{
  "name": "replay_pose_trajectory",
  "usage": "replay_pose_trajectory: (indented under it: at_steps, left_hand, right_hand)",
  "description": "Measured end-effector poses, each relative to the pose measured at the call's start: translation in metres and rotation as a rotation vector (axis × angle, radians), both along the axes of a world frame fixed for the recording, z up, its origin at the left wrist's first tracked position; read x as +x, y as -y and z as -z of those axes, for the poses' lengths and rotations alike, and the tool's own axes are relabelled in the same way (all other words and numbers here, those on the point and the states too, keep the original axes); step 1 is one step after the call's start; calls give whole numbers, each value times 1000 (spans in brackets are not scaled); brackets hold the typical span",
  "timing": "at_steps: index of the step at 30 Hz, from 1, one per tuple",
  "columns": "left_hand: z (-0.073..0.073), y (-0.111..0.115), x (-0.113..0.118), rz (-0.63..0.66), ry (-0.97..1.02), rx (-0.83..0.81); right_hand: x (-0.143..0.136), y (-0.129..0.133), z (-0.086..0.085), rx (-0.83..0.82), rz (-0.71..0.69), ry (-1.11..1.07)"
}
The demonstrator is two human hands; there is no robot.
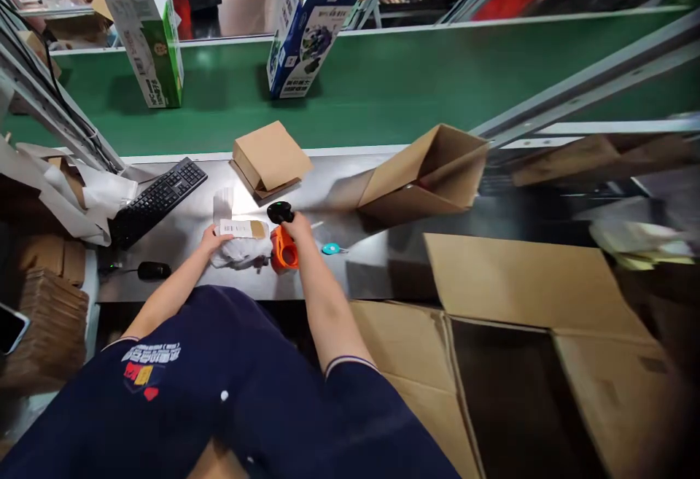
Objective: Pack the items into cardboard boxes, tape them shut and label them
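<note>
My left hand [212, 238] grips the left end of a small package [240, 249] in pale plastic wrap, with a barcode label on its upper side. In my right hand [298, 225] is a black barcode scanner [280, 211], its head close to the package's right end. Directly under that hand stands an orange tape dispenser [284, 248]. A small teal utility cutter [331, 248] lies on the metal table [328, 278] to the right of it. Behind the package sits a closed brown carton [273, 154].
An open carton [424, 173] stands on the table's right side. At left are a keyboard [164, 198] and a mouse [154, 270]. A green conveyor [410, 71] carries two printed boxes along the back. A large open carton [514, 282] is at lower right.
</note>
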State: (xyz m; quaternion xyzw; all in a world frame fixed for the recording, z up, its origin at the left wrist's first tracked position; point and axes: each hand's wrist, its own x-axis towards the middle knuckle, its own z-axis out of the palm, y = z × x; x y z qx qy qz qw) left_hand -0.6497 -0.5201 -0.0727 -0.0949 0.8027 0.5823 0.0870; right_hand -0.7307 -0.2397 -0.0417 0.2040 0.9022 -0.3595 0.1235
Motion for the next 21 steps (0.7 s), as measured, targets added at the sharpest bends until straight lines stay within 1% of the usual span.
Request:
replay_pose_trajectory:
  at_steps: [3,5,6,8,10,13,15,18,21]
  left_hand:
    - [-8,16,10,-71,-57,-65]
    - [-15,33,17,-104,-119,-124]
    - [-19,41,20,-119,-153,-160]
    - [-23,56,23,-152,-215,-237]
    - [-23,66,24,-178,-249,-296]
    - [-17,72,24,-176,-274,-349]
    - [-12,72,26,-145,-307,-389]
    - [-8,69,29,-104,-344,-422]
    - [-8,68,31,-91,-359,-423]
  right_hand:
    - [-10,-1,-13,-39,-35,24]
    - [-6,1,-25,-86,-46,-13]
    - [1,4,-31,-120,-51,-39]
    - [25,15,-43,-209,-70,-71]
    - [61,34,-52,-309,-103,-49]
    - [120,69,-64,-484,-172,37]
    - [148,89,-72,-544,-197,29]
    - [169,100,-85,-523,-180,-37]
    - [180,95,-98,-474,-170,-129]
